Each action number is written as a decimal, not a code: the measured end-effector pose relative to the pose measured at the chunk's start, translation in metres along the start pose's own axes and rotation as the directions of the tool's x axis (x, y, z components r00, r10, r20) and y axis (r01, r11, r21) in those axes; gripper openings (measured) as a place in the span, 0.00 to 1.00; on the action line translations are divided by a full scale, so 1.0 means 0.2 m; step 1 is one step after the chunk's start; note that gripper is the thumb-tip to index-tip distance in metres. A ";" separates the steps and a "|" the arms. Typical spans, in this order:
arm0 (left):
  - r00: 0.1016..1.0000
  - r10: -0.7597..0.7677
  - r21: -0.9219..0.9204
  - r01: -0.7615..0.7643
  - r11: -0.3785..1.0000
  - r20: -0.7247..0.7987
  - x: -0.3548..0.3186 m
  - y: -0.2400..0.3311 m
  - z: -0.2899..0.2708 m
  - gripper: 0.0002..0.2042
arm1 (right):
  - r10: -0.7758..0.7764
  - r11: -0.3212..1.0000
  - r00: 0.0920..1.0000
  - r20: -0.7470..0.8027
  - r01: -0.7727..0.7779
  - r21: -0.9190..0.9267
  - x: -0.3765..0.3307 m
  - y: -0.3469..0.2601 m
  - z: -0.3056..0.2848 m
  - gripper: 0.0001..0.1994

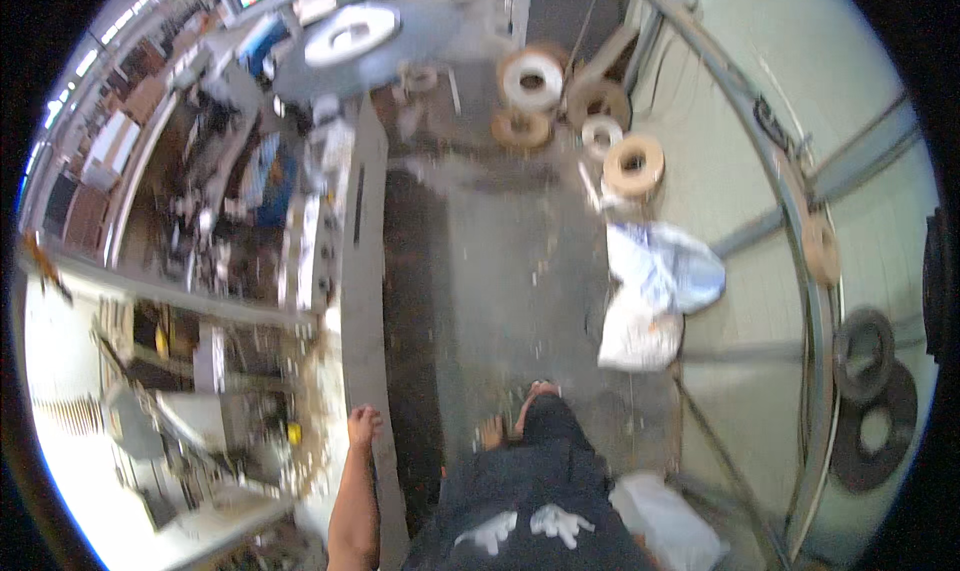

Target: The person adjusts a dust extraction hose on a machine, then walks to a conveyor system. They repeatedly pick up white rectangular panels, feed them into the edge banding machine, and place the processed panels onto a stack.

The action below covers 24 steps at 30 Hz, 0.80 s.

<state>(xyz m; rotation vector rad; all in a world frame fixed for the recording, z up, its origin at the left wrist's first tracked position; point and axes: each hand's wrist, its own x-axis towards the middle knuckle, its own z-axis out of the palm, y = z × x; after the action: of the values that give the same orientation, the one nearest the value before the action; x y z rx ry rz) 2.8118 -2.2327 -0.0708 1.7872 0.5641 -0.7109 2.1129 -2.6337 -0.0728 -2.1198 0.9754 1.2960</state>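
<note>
grey ledge [364, 301] beside the left grip [365, 426], apart or together i cannot tell; scuffed floor [520, 271] meets pale wall [715, 161].

The machine [362, 241] stood left of the floor [510, 271], the wall [745, 306] right; bags [665, 266] lay on the floor near the wall, with rings [632, 184] beyond them.

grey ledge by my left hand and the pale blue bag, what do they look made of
Grey ledge: probably painted metal, matte, judging by its flat, straight-edged face; blur leaves this open.
Pale blue bag: likely thin plastic, slightly glossy, given its creases and pale highlights.
</note>
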 end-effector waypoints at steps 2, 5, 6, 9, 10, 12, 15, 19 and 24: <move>0.996 0.084 0.155 -0.085 0.984 0.011 0.38 0.50 0.30 0.18 | 0.154 0.910 0.985 0.080 -0.173 0.377 0.32 -0.26 -0.49 0.16; 0.927 0.371 0.441 -0.357 0.823 0.058 0.53 1.29 0.95 0.19 | 0.157 0.803 0.987 0.039 -0.151 0.577 0.92 -0.57 -1.31 0.15; 0.896 0.437 0.531 -0.408 0.742 0.078 0.58 1.41 1.11 0.18 | 0.139 0.787 0.990 0.023 -0.124 0.604 1.09 -0.65 -1.58 0.14; 0.880 0.324 0.528 -0.469 0.708 0.347 0.80 1.84 1.65 0.16 | 0.068 0.739 0.990 -0.120 0.031 0.673 1.59 -0.85 -2.47 0.14; 0.874 0.241 0.538 -0.456 0.709 0.423 0.82 1.94 1.76 0.16 | 0.030 0.735 0.985 -0.171 0.093 0.671 1.71 -0.89 -2.73 0.13; 0.811 0.249 0.306 -0.456 0.836 0.530 0.86 2.21 1.97 0.21 | -0.062 0.683 0.949 -0.308 0.265 0.681 1.99 -1.01 -3.27 0.13; 0.739 0.262 0.176 -0.457 0.872 0.621 0.98 2.58 2.29 0.26 | -0.119 0.553 0.745 -0.656 0.599 0.580 2.27 -1.26 -4.40 0.12; 0.660 0.282 0.092 -0.472 0.877 0.696 0.98 3.48 2.68 0.28 | -0.159 0.483 0.555 -0.816 0.765 0.426 2.34 -1.87 -6.00 0.11; 0.535 0.300 -0.052 -0.429 0.902 0.790 1.42 4.52 3.23 0.27 | -0.315 0.435 0.493 -0.811 0.835 0.338 2.93 -2.31 -7.09 0.08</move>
<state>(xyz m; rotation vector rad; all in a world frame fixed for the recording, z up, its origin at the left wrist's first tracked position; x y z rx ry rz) 3.5018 -3.1150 0.1766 1.4393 -0.4813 -1.1514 3.4428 -3.5195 0.0444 -1.9149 0.5944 -0.2849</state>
